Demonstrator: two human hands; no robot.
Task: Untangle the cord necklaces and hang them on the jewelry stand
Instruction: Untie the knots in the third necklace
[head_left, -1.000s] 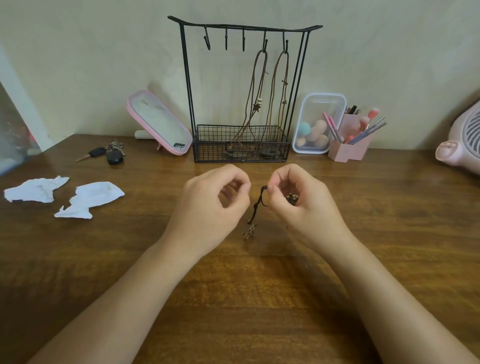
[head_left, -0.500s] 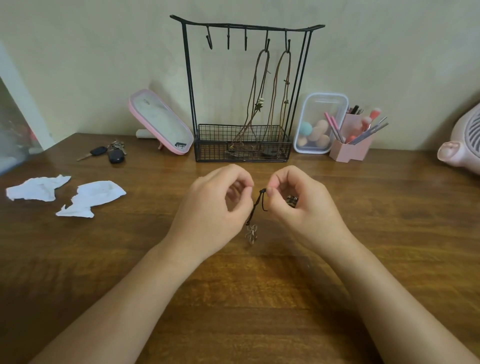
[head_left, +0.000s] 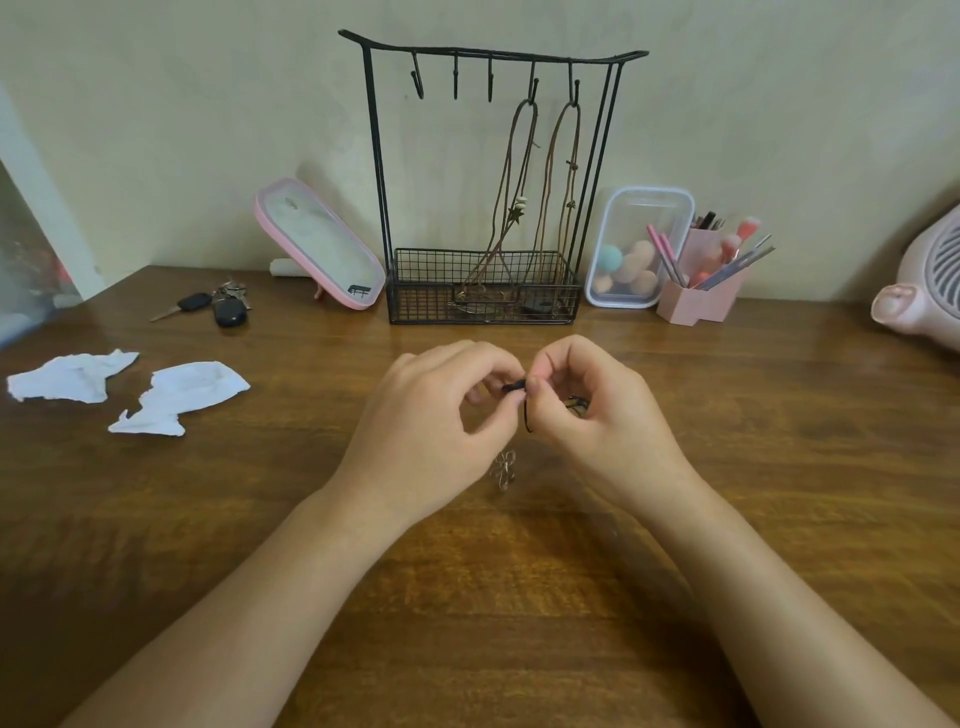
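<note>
A black cord necklace (head_left: 528, 415) is held just above the wooden table between both hands. My left hand (head_left: 436, 431) pinches its knotted end at the fingertips, and my right hand (head_left: 597, 415) pinches the cord right beside it, with more cord bunched in the palm. A small silver pendant (head_left: 504, 470) dangles below the hands. Behind them stands the black wire jewelry stand (head_left: 374, 156), with two brown cord necklaces (head_left: 519, 197) hanging from its two right hooks into the basket. Its three left hooks are bare.
A pink mirror (head_left: 317, 244) leans left of the stand, with keys (head_left: 218, 306) beside it. Two crumpled tissues (head_left: 176, 395) lie at the left. A clear box of sponges (head_left: 636, 244), a pink brush holder (head_left: 698, 299) and a pink fan (head_left: 924, 291) sit at the right.
My hands have come together: the left fingertips, apart from the cord before, now pinch its knotted end next to the right fingers. The pendant hangs lower and swings a little.
</note>
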